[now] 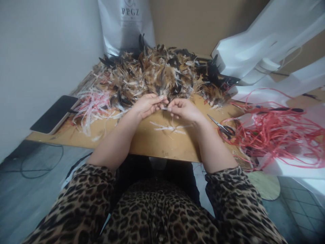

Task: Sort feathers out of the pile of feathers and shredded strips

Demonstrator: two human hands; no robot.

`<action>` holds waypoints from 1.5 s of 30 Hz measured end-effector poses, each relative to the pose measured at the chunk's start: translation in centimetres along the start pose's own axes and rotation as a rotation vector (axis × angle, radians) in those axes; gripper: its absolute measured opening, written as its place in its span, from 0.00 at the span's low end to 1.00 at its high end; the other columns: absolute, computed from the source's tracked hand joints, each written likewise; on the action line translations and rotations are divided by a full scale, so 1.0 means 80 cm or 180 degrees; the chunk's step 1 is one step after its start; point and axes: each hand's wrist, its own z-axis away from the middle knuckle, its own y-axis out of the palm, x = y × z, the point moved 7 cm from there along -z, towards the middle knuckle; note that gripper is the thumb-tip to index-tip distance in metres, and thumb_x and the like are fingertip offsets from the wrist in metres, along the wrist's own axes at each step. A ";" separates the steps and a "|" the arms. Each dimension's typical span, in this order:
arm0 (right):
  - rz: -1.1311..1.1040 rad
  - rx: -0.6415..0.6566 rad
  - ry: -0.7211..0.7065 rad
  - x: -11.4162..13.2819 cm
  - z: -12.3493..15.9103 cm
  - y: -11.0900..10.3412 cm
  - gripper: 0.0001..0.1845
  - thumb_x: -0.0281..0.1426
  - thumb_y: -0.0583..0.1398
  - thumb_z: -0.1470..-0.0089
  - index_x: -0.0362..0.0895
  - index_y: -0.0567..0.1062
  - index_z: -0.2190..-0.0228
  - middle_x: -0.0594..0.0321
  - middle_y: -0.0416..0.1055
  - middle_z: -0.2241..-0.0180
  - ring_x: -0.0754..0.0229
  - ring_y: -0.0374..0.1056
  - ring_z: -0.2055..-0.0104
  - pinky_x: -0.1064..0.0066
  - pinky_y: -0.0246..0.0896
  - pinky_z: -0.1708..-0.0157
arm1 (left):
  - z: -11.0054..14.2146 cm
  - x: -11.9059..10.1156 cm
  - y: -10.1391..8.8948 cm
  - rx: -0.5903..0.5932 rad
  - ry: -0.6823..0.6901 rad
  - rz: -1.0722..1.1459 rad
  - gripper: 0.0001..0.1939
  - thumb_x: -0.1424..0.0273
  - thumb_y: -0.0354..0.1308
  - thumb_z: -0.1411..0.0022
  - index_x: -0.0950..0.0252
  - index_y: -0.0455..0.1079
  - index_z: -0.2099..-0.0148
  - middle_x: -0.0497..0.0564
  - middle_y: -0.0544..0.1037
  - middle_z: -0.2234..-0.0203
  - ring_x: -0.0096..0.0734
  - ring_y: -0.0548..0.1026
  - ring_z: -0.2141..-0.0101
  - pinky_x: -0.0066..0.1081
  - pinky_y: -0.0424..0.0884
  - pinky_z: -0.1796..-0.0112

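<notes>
My left hand (148, 104) and my right hand (183, 109) meet fingertip to fingertip above a wooden board (152, 142). Both are closed in a pinch on a small pale feather (165, 108) held between them. Right behind the hands lies a big heap of brown, black and white feathers (162, 73). A few thin white strands (169, 128) lie on the board just below the hands.
Scissors (222, 127) lie right of my right wrist, beside a tangle of red cord (276, 132). Pink and white strips (92, 105) are heaped at the left, near a dark phone (54, 113). A silver bag (125, 23) and white foam pieces (269, 51) stand behind.
</notes>
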 end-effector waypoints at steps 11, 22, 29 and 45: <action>0.2499 -0.0951 -0.1674 0.052 0.017 -0.019 0.07 0.29 0.59 0.47 0.42 0.74 0.75 0.61 0.67 0.73 0.61 0.62 0.68 0.69 0.55 0.66 | 0.005 0.012 0.006 0.0239 -0.0400 -0.0197 0.06 0.75 0.65 0.45 0.75 0.75 0.70 0.52 0.76 0.79 0.12 0.65 0.84 0.15 0.57 0.84; 0.2643 -0.0881 -0.1763 0.047 0.014 -0.013 0.07 0.30 0.58 0.46 0.42 0.76 0.72 0.59 0.69 0.71 0.60 0.63 0.68 0.69 0.56 0.66 | -0.001 0.021 0.005 0.0451 -0.0494 -0.0016 0.05 0.79 0.60 0.41 0.76 0.75 0.67 0.56 0.79 0.75 0.19 0.75 0.78 0.17 0.71 0.74; 0.2614 -0.0918 -0.1165 0.026 0.004 -0.034 0.08 0.31 0.60 0.48 0.42 0.78 0.73 0.60 0.74 0.73 0.61 0.65 0.71 0.69 0.57 0.67 | 0.001 0.007 0.001 -0.0086 -0.0255 -0.0121 0.04 0.78 0.61 0.42 0.76 0.74 0.68 0.53 0.77 0.78 0.17 0.74 0.79 0.17 0.70 0.75; 0.2621 -0.1358 -0.1625 0.049 0.014 -0.030 0.08 0.29 0.58 0.48 0.42 0.76 0.75 0.61 0.71 0.75 0.61 0.63 0.72 0.69 0.58 0.68 | -0.006 0.003 -0.007 -0.0535 0.0173 -0.0537 0.08 0.76 0.62 0.42 0.74 0.71 0.73 0.50 0.75 0.82 0.16 0.71 0.83 0.18 0.66 0.77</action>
